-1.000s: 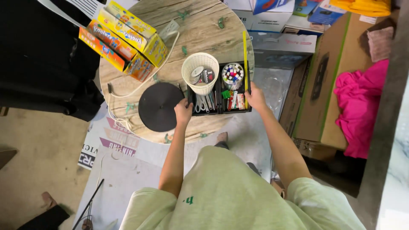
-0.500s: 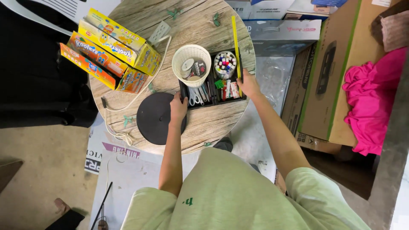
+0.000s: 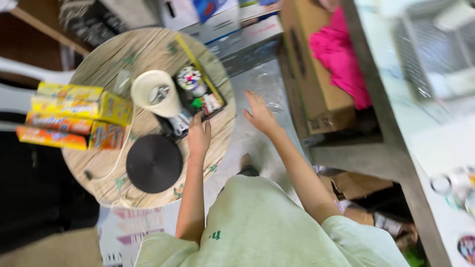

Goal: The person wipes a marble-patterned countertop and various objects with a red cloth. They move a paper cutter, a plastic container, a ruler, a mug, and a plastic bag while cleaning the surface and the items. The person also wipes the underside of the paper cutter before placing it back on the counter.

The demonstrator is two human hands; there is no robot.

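Black tray [image 3: 198, 101] of small craft bits sits at three o'clock on the round table [image 3: 118, 64], its edge near the rim. My left hand [image 3: 199, 138] rests on its near corner, grip loose; my right hand [image 3: 260, 114] hangs spread, empty, off the table. I judge a nudge could tip it (cup [image 3: 156, 94] too). Contents blur.

The round bench [image 3: 148, 54] shows pale, weathered wood with visible grain. On it lies a matt black disc [image 3: 154, 163], smooth-faced. The cream cup [image 3: 156, 94] looks like ribbed plastic. The yellow and orange boxes [image 3: 74, 116] are glossy printed cardboard. The pink cloth [image 3: 339, 54] sits in a plain brown cardboard carton [image 3: 309, 94].
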